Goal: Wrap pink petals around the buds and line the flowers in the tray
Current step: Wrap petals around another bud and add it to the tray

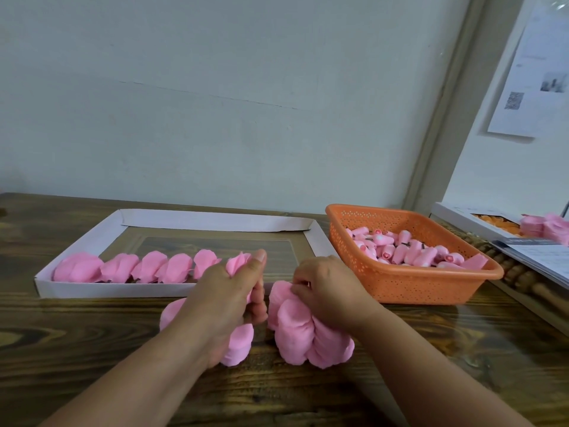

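On the desk (92, 334), the white tray (80, 288) lies at the left with five finished flowers (138, 268) lined along its near wall. Your left hand (228, 297) grips a part-wrapped flower (238, 261) at the end of that row, fingers curled round it. Your right hand (326, 288) pinches one petal off the petal pile (301, 334) just beside it. The orange basket (431, 291) at the right holds the buds (406, 249).
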Demonstrator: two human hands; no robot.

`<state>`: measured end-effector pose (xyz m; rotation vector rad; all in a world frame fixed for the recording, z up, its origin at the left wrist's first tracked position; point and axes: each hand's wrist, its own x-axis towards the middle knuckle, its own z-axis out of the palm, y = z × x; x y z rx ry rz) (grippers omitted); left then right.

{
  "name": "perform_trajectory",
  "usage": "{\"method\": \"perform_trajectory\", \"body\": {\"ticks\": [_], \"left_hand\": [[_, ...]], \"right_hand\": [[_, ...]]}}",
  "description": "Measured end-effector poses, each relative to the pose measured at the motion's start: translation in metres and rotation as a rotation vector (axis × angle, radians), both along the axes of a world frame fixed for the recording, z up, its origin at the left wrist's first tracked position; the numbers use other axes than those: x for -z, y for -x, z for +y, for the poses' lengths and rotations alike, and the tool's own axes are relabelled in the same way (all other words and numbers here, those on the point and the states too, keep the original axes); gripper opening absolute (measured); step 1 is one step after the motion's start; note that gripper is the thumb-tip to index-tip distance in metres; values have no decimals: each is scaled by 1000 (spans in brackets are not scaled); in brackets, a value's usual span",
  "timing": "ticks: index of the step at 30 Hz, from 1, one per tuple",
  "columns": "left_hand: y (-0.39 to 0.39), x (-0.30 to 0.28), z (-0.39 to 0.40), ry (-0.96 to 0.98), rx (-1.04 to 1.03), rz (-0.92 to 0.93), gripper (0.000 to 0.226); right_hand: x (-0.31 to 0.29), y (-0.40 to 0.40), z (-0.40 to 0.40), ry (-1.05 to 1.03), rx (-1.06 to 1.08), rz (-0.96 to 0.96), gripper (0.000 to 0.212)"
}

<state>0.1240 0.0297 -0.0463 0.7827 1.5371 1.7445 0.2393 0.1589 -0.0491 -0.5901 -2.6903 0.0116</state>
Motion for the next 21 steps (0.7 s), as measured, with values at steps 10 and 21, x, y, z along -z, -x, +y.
{"method": "perform_trajectory", "body": {"ticks": [10, 21], "left_hand": [[-2, -5, 1, 31, 1, 35, 50], [-12, -4, 0, 66, 107, 195, 47]], "right_hand": [[1, -4, 0, -40, 6, 115, 17], [-14, -9, -2, 696, 25, 538, 25]]}}
